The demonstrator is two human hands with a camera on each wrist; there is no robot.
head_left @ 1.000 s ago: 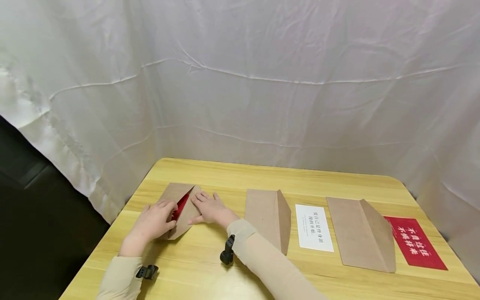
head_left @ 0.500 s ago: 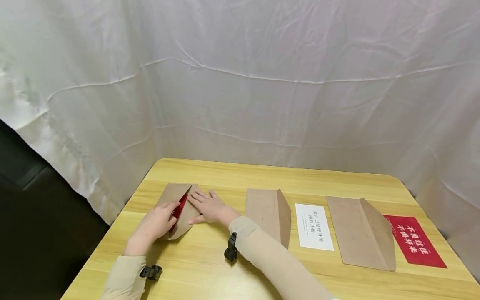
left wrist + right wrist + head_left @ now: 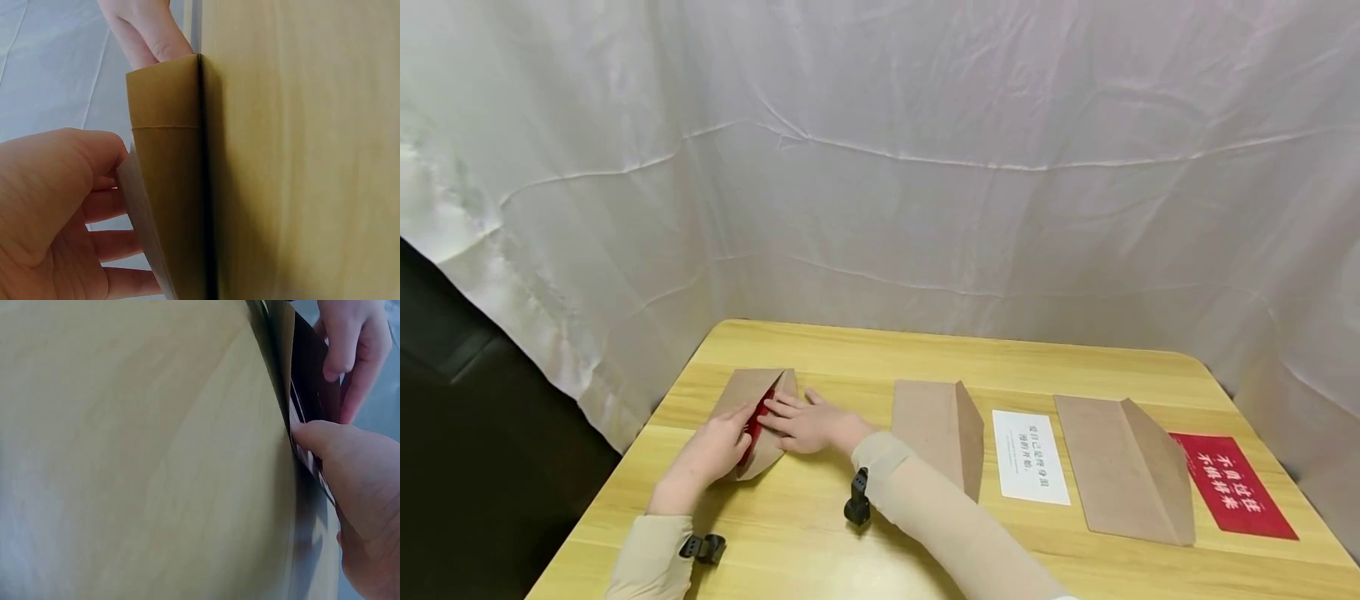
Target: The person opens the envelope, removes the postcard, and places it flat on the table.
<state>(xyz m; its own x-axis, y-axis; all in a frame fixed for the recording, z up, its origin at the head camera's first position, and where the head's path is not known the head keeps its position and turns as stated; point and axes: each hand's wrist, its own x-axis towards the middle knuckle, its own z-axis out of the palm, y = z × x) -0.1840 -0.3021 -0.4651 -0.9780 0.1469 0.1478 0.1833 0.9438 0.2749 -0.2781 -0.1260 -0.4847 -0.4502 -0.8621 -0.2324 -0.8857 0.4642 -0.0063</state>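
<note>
At the table's left side, a brown paper envelope (image 3: pixel 741 390) lies with its mouth gaping and a red card (image 3: pixel 749 432) showing inside. My left hand (image 3: pixel 706 452) grips the envelope's near panel at the mouth; in the left wrist view its thumb (image 3: pixel 103 150) bends over the envelope's edge (image 3: pixel 165 162). My right hand (image 3: pixel 808 423) lies over the flap, fingers straight, fingertips reaching the mouth beside the red card. In the right wrist view, the right thumb (image 3: pixel 315 434) rests against the envelope's edge, facing the left hand's fingers (image 3: pixel 350 353).
To the right lie a second brown envelope (image 3: pixel 925 421), a white card (image 3: pixel 1030 458) with printed characters, a third envelope (image 3: pixel 1112 467) and a red card with white characters (image 3: pixel 1232 487) near the right edge. A pale curtain (image 3: pixel 925 167) hangs behind the wooden table (image 3: pixel 790 542).
My right hand has slid left from the flap toward the envelope's mouth, its fingertips now at the red card. The left hand has shifted slightly and keeps its hold.
</note>
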